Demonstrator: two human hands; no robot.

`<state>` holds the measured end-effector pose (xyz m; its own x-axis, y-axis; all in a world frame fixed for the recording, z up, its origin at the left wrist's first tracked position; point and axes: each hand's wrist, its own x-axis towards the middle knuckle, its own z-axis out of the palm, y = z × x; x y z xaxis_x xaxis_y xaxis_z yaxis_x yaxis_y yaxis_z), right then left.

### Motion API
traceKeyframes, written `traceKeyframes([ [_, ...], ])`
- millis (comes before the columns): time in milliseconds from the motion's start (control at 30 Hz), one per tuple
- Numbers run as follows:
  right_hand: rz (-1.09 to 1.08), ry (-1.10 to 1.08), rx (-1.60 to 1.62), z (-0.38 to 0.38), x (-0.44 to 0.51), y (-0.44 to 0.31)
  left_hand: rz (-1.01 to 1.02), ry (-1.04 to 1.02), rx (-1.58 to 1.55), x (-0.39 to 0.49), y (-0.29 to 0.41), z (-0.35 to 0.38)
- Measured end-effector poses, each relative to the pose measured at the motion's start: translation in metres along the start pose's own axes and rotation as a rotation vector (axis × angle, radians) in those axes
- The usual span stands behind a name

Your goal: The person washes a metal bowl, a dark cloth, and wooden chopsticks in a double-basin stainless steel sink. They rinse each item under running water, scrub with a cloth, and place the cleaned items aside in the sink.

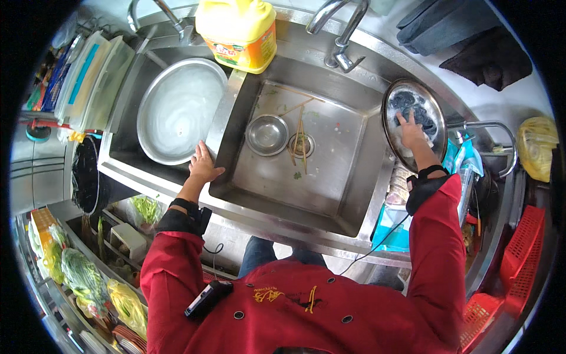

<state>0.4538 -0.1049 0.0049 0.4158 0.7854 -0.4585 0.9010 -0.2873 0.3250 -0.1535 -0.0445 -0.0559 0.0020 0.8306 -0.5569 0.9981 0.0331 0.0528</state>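
My left hand [203, 163] lies spread on the steel divider [226, 110] between two sink bowls, holding nothing. Beside its fingertips, a round metal basin of cloudy water [183, 106] stands in the left bowl. My right hand [412, 131] reaches into a round steel pan [389, 137] tilted at the sink's right side. Its fingers touch a dark, wet mass [404, 101], perhaps a cloth or scrubber, among white suds; whether they grip it is unclear. Between my hands, the right sink bowl [327, 177] holds a small metal bowl [266, 135] and several wooden chopsticks [301, 128] around the drain.
A yellow plastic jug [239, 35] stands behind the divider. Chrome faucets [340, 44] rise along the back. Dark cloths [482, 48] hang at the upper right. Plastic lids or boards [95, 79] stand at left. Blue packages [389, 230] lie right; red plastic baskets [522, 261] stand beyond.
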Motion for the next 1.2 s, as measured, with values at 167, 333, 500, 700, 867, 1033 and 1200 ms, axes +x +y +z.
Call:
traceKeyframes([
  [167,-0.005,0.025,-0.014,0.007,0.011,0.0,-0.053,-0.004,-0.102,0.017,-0.013,0.025],
  [333,0.093,-0.001,0.016,0.0,0.001,-0.014,-0.047,-0.045,-0.125,0.015,-0.002,0.008],
  [500,0.134,-0.017,0.08,-0.015,-0.01,-0.043,-0.061,-0.09,-0.125,0.013,-0.007,0.003],
  [700,0.237,-0.012,0.241,-0.018,0.003,-0.066,-0.074,-0.112,-0.152,0.01,-0.006,-0.003],
  [867,0.226,0.055,0.262,-0.01,-0.008,-0.053,-0.074,-0.131,-0.194,0.009,-0.002,-0.009],
  [1033,0.206,0.056,0.271,-0.004,0.01,-0.045,-0.076,-0.121,-0.21,0.007,-0.007,-0.008],
  [1200,0.139,0.133,0.182,0.017,0.033,-0.009,-0.058,-0.112,-0.205,0.008,-0.003,-0.008],
])
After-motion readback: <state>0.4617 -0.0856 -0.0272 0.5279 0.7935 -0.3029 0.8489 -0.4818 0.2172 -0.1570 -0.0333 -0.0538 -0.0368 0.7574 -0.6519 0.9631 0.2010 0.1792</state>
